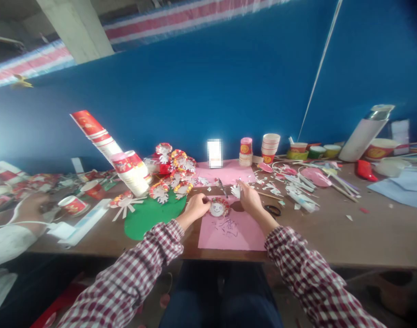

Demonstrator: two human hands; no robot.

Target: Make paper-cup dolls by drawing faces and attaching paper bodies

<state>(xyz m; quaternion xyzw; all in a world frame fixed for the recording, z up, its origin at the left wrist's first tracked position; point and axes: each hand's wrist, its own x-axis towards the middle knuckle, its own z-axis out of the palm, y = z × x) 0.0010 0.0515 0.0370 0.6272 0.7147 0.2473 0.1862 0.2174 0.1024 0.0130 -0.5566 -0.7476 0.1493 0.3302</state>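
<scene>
A small round paper-cup face with a red and yellow curled fringe (218,207) lies at the top edge of a pink paper sheet (232,232). My left hand (196,205) is curled shut and pinches its left rim. My right hand (247,197) is closed on a small white paper cut-out (236,190) just right of the face. Black scissors (272,210) lie on the table right of that hand. Both sleeves are red and white check.
Finished fringed paper figures (174,175) lie on and behind a green card (150,214). Leaning stacks of red paper cups (109,146) stand at the left, more cups (270,148) and a white bottle (363,132) at the back. Paper scraps and sticks (297,184) litter the right. Another person's hand (33,207) is at far left.
</scene>
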